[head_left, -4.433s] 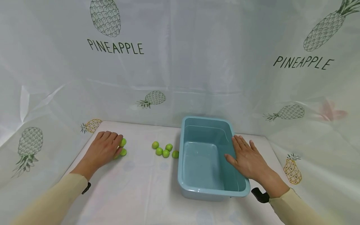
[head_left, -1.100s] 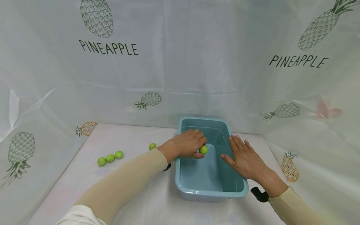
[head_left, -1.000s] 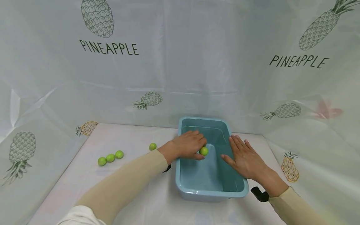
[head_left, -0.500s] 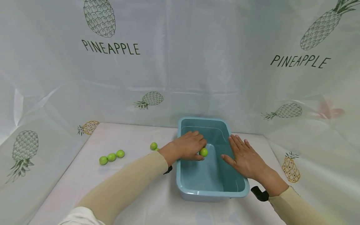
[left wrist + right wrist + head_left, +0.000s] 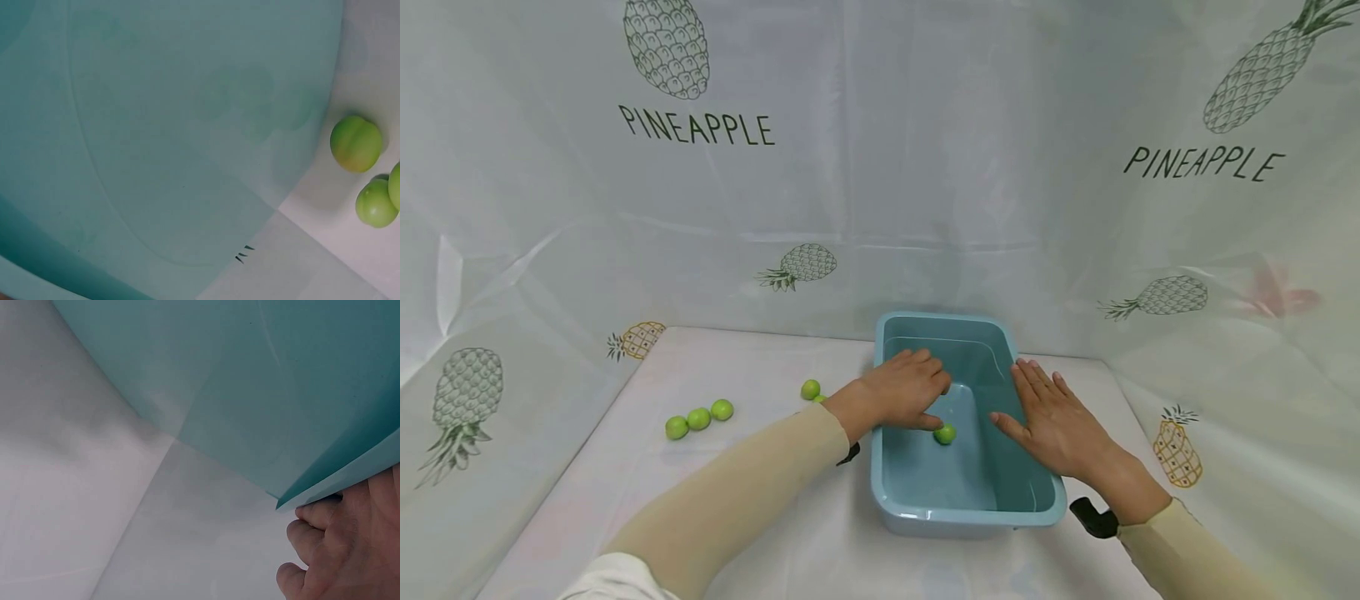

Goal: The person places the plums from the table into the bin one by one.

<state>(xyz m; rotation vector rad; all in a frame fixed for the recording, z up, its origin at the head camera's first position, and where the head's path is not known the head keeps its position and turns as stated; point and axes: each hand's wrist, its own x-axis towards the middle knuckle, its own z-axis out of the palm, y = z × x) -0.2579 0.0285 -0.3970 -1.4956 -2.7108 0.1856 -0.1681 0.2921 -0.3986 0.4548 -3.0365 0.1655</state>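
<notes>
My left hand (image 5: 904, 390) hovers inside the light-blue plastic basin (image 5: 966, 516), fingers loosely bent and thumb apart from them. Just under that thumb, a green plum (image 5: 945, 434) lies low in the basin, out of the fingers' hold. My right hand (image 5: 1060, 425) rests along the basin's right rim with its fingers straight. In the right wrist view, the right hand (image 5: 350, 544) lies against the outside of the wall. The left wrist view shows the basin wall (image 5: 156, 156) and a green plum (image 5: 356, 144) beside it; the left hand is out of that view.
Three green plums (image 5: 698, 419) sit in a row on the white-covered table (image 5: 760, 533) at the left. Another plum (image 5: 810, 389) lies left of the basin, with more partly hidden by the left forearm. A pineapple-print sheet (image 5: 940, 167) hangs behind.
My left hand has come from the table's left side to over the basin. The green plum at its fingertips has dropped from them into the basin. The right hand stays on the rim.
</notes>
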